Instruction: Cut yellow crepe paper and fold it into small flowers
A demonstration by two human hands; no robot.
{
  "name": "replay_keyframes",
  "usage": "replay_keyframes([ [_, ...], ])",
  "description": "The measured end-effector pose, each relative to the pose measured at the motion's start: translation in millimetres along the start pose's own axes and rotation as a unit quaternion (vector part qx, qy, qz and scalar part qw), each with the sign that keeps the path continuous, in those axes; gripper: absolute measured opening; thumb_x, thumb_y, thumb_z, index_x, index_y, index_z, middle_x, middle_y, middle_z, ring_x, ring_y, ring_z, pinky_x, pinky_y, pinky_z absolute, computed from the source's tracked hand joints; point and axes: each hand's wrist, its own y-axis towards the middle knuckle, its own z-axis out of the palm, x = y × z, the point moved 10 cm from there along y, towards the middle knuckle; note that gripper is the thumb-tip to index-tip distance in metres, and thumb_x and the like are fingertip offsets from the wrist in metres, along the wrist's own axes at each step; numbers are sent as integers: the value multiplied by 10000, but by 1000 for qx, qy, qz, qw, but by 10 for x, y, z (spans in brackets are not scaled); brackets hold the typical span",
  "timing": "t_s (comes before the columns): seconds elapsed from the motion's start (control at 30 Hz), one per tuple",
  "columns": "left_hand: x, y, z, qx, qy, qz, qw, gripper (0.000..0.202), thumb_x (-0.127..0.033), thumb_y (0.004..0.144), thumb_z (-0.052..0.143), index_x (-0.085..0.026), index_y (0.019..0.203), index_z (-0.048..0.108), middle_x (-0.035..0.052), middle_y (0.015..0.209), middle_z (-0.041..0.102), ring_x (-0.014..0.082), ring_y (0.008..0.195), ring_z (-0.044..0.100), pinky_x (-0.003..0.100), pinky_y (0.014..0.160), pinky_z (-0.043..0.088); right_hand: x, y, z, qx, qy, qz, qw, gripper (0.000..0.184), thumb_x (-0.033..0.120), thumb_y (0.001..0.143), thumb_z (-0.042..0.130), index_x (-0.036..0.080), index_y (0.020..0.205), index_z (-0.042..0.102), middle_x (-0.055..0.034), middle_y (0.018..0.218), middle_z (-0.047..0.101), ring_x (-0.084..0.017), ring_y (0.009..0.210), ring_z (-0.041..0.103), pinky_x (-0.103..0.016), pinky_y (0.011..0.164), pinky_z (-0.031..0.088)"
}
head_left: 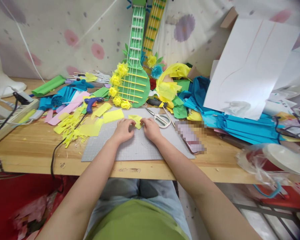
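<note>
Yellow paper piece: is held by left hand and right hand
Scissors: laid on cutting mat
Green lute: edged with yellow flowers

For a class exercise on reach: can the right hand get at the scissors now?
Probably yes: the scissors lie close beside the right hand with nothing on them, though it is busy with the yellow paper.

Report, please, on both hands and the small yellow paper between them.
Left hand and right hand holding yellow paper. Paper over grey mat. Scissors close beside right hand.
</note>
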Motion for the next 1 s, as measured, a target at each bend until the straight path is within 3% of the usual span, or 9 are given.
replay_keyframes([
  [0.2,-28,58,62,-28,42,-2,999,295,-242,695,565,-225,987,599,47,1029,630,235,1030,470,369,867,332,-153,14,-2,-24,119,47,992,440,-16,672,360,199,1023,514,-11,889,674,-150,891,538,-294,806,417],
  [0.4,-82,114,90,-50,62,10,997,162,-277,797,496,-231,812,650,29,908,667,216,942,495,371,826,316,-275,38,46,-30,206,69,976,456,-7,629,348,185,1018,489,-9,918,667,-118,788,558,-281,762,434],
  [0.6,-32,41,20,-55,55,0,997,142,-276,778,516,-225,777,649,23,879,672,207,914,506,368,825,312,-190,16,36,-11,177,51,983,466,-1,581,389,194,990,501,5,877,663,-135,787,522,-281,748,418],
  [0.73,20,24,13,-50,56,-16,997,156,-292,779,508,-222,782,647,21,867,677,212,895,513,373,814,312,-80,0,1,-3,163,27,986,381,74,624,496,212,978,508,13,854,664,-156,820,508,-300,778,404],
  [1.0,105,48,6,-64,15,-72,995,164,-255,760,523,-228,905,595,11,810,666,210,864,528,366,824,318,-136,42,72,-9,151,66,986,238,205,702,585,217,933,527,14,772,649,-150,777,545,-301,761,403],
])
